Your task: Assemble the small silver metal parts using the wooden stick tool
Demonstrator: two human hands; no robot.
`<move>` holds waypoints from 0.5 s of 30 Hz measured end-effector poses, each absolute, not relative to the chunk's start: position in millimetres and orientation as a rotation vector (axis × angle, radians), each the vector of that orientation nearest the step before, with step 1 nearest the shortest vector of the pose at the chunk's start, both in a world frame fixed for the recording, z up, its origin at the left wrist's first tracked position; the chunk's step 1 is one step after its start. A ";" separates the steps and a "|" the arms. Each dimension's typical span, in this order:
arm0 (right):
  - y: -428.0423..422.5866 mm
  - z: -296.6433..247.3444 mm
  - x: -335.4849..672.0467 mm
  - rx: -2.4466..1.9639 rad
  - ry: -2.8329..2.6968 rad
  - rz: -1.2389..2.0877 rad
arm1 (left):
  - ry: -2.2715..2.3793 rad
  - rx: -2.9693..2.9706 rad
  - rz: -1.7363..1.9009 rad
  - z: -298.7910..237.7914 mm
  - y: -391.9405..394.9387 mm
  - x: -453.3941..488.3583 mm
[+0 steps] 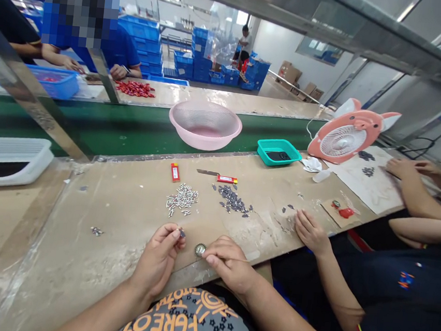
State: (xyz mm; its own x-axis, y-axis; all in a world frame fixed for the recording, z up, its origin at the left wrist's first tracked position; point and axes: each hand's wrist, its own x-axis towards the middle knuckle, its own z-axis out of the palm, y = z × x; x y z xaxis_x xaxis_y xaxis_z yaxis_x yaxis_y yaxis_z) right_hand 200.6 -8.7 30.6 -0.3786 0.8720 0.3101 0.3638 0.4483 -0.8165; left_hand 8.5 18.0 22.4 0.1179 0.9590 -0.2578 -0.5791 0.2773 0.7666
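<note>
The left hand point(161, 253) makes a nearly closed grip, its fingertips pinching one small dark piece point(182, 233) by the edge, perhaps so that its face stays free. The right hand point(230, 263) has its fingers drawn together; whether they hold something thin, I cannot tell. Just beside these fingertips is a round metal cap point(200, 249), probably placed between both grips for easy reach. Ahead of the left grip, on the counter point(124, 192), lies a silvery heap point(182, 198); ahead of the right one, a dark heap point(235, 199). These seem kept apart for sorting. To the right, a co-worker's hand point(311, 231) limits the space. Farther ahead are a teal tray point(279, 162) and a pink basket point(203, 140).
</note>
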 end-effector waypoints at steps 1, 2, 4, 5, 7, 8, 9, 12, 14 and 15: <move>-8.6 33.8 199.9 -1.023 -1.878 0.868 | 0.834 0.565 1.202 22.9 17.3 8.3; -8.4 37.4 198.7 -1.006 -1.820 0.880 | 0.827 0.572 1.186 23.4 16.5 8.2; -7.9 44.8 195.0 -0.968 -1.733 0.884 | 0.813 0.587 1.143 24.9 15.1 7.8; -7.6 48.1 192.7 -0.953 -1.712 0.877 | 0.804 0.594 1.119 25.7 14.4 7.7; -6.5 53.0 187.9 -0.938 -1.705 0.853 | 0.788 0.601 1.081 27.3 13.3 7.4; -5.8 54.5 185.7 -0.938 -1.708 0.840 | 0.783 0.600 1.071 27.9 12.9 7.3; -5.1 55.3 183.8 -0.941 -1.713 0.828 | 0.778 0.596 1.065 28.3 12.5 7.2; -2.6 55.5 180.0 -0.947 -1.729 0.808 | 0.764 0.592 1.058 29.5 11.6 6.7; -1.0 55.2 178.5 -0.950 -1.743 0.804 | 0.752 0.599 1.050 30.6 11.2 6.4; -0.4 55.2 177.8 -0.951 -1.748 0.802 | 0.746 0.601 1.046 31.4 11.1 6.3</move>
